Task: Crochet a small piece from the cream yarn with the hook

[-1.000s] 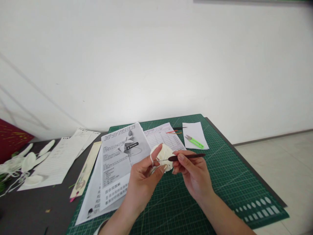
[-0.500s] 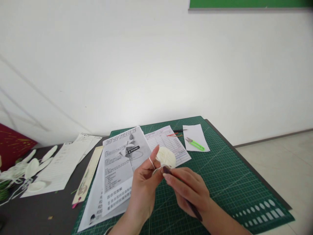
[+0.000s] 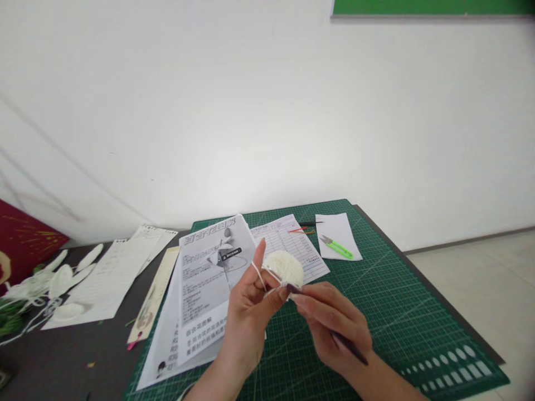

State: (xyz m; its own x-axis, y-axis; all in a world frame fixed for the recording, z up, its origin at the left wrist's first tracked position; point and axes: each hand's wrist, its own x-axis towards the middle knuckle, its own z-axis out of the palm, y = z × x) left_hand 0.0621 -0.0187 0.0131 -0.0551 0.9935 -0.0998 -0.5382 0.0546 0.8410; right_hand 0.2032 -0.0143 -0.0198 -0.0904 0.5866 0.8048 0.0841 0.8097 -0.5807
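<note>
My right hand point(image 3: 336, 323) is closed round a dark-handled crochet hook point(image 3: 350, 346), whose tip end meets my left fingers. White yarn point(image 3: 258, 273) loops over the raised index finger of my left hand point(image 3: 249, 309). The left thumb and other fingers pinch the yarn where the hook works; the small stitches there are mostly hidden. Just behind the fingertips sits a ball of cream yarn point(image 3: 285, 266), partly covered by my hands. Printed instruction sheets point(image 3: 204, 289) with a flower picture lie beside my left hand.
A green cutting mat point(image 3: 401, 312) covers much of the dark table. Green thread snips point(image 3: 337, 247) rest on white paper point(image 3: 349, 225) at the back right. White crocheted pieces point(image 3: 62, 281), a paper list point(image 3: 104, 273) and a cream ruler-like strip point(image 3: 152, 298) lie left.
My right hand and the hook have shifted slightly right, and the hook's handle lies flatter. The left index finger has moved a little left, with yarn still looped on it. The view has shifted slightly.
</note>
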